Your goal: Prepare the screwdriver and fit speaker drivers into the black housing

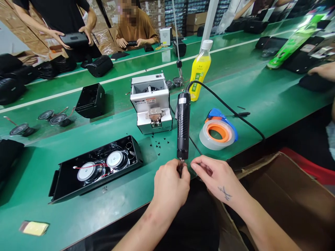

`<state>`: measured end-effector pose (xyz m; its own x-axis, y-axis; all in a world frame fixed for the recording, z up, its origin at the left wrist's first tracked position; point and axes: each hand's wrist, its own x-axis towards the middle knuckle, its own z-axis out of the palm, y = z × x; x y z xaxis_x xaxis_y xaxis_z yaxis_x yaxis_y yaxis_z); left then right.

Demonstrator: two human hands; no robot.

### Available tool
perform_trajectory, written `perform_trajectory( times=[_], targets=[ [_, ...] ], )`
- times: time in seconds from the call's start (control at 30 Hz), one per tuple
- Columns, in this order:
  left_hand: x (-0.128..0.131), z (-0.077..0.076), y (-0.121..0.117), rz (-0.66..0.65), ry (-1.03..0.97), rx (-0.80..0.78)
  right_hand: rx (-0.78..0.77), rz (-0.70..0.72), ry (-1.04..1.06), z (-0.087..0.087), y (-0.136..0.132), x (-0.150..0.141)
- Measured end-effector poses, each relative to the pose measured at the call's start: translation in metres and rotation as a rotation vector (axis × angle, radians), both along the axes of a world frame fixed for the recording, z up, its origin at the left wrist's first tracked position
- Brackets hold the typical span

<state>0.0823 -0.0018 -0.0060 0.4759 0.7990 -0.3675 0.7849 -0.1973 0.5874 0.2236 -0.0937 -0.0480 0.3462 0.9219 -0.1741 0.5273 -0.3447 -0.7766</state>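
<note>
One electric screwdriver (183,122), one tape roll (217,134), one bottle (200,69).

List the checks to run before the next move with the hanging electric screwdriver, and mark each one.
1. Left hand pinching the bit end of the electric screwdriver: ok.
2. Right hand beside the tip, fingers close to it: ok.
3. Bit seated in the chuck: cannot tell, hidden by fingers.
4. Screwdriver hanging upright, cord free of the tape roll: ok.
5. Open speaker housing lying flat on the table, drivers facing up: ok.
6. Loose screws scattered by the screw feeder: not ok.
</note>
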Motion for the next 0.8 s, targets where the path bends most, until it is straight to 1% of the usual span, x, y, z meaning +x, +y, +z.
perform_trajectory(
  times=[0.13,0.27,0.4,0.5,0.63,0.8],
  targets=[
    [-0.005,0.003,0.003,0.044,-0.067,-0.092,0.056,0.02,-0.027,0.002,0.002,-0.002],
    [-0.012,0.006,-0.003,0.089,-0.175,-0.166,0.166,0.036,-0.101,0.003,0.005,-0.007],
    [-0.019,0.006,-0.009,0.17,-0.293,-0.245,0.289,0.069,-0.138,0.003,0.003,-0.013],
    [-0.024,0.003,-0.009,0.248,-0.34,-0.297,0.361,0.064,-0.166,0.003,0.0,-0.017],
    [-0.03,0.004,-0.005,0.321,-0.366,-0.332,0.412,0.047,-0.197,0.002,-0.001,-0.023],
    [-0.035,0.008,-0.002,0.332,-0.359,-0.337,0.43,0.036,-0.217,-0.002,0.002,-0.03]
  ],
)
